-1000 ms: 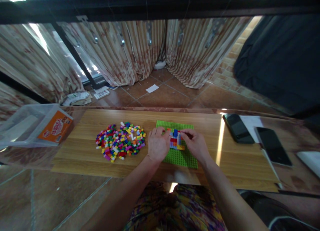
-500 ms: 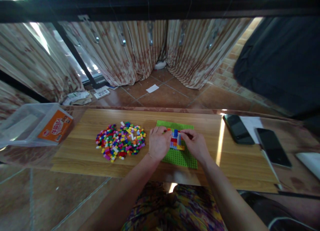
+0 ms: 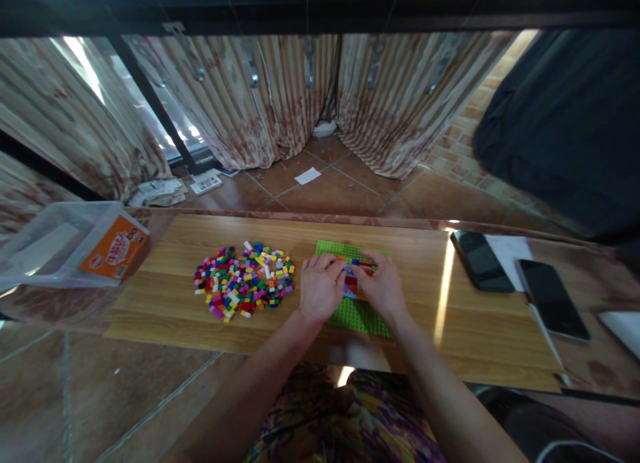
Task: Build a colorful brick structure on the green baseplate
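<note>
A green studded baseplate (image 3: 363, 316) lies on the wooden board (image 3: 280, 329). On it stands a small build of coloured bricks (image 3: 353, 279), mostly hidden by my hands. My left hand (image 3: 319, 289) rests on the plate's left side, fingers curled onto the build. My right hand (image 3: 380, 286) lies over the build from the right, its fingers pressed together on the top bricks. A pile of several loose coloured bricks (image 3: 243, 281) sits just left of my left hand.
A clear plastic tub (image 3: 60, 243) with an orange label stands at the far left. Two dark phones (image 3: 481, 260) (image 3: 551, 298) and a white sheet lie at the right. Tiled floor and curtains are beyond the board's far edge.
My right hand has slid left and forward over the brick build, covering more of it. The left hand stays at the build's left side. The view has tilted slightly.
</note>
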{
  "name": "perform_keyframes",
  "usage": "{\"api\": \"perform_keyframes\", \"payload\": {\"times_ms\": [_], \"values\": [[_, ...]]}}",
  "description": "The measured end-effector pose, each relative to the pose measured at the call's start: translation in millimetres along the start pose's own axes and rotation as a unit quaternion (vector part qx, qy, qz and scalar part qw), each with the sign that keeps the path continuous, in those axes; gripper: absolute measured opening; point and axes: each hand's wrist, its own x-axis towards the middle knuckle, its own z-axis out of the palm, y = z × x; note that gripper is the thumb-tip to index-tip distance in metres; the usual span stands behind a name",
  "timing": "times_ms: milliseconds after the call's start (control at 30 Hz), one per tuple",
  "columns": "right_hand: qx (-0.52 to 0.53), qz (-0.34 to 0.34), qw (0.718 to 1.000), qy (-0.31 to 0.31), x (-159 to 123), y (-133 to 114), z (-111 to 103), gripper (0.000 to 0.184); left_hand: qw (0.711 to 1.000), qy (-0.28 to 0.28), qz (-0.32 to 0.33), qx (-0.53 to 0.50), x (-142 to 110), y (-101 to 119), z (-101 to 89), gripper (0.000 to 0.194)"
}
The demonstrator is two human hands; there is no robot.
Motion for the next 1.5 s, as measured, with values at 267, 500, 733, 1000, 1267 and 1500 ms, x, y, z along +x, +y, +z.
{"api": "perform_keyframes", "payload": {"times_ms": [267, 500, 733, 1000, 1267, 1500], "values": [[0.023, 0.053, 0.998, -0.027, 3.7, 1.8, 5.8, 0.036, 0.999, 0.021, 0.031, 0.023, -3.6, -2.0, 6.4, 0.019], [0.052, 0.069, 0.995, -0.048, 6.3, -1.9, 5.4, 0.037, 1.0, 0.01, 0.02, 0.021, 0.6, 2.8, 9.2, 0.022], [0.079, 0.082, 0.992, -0.055, 8.7, -2.1, 12.2, 0.033, 0.999, -0.034, 0.004, 0.03, 4.9, 6.4, 8.0, 0.025], [0.124, 0.059, 0.99, -0.025, 0.6, 5.6, 2.1, 0.05, 0.999, 0.012, -0.027, -0.017, -5.8, -3.6, -24.6, 0.019], [-0.018, 0.098, 0.993, 0.063, -35.5, 60.0, -58.3, 0.055, 0.988, 0.1, -0.118, -0.01, -88.0, -85.0, -76.8, 0.02], [-0.2, -0.021, 0.978, 0.061, -38.8, 100.5, -59.8, 0.048, 0.969, 0.129, -0.204, 0.057, -84.4, -136.6, -100.0, 0.02]]}}
